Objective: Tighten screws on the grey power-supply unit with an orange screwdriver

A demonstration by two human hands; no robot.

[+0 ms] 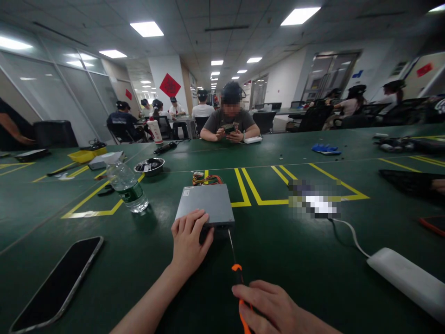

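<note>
A grey metal box (208,202) lies flat on the green table (156,250), with a bundle of coloured wires (208,179) at its far side. My left hand (190,236) rests on the box's near left corner, fingers on its top and thumb at the near side. My right hand (266,306) is closed around the orange and black handle of a screwdriver (237,273). The screwdriver's shaft points away from me, and its tip is at the box's near right edge. Whether the tip sits in a screw cannot be made out.
A water bottle (129,188) and a metal bowl (149,166) stand left of the box. A phone (59,283) lies near left, a white power bank (406,278) with a cable near right. Across the table sits a person (229,118).
</note>
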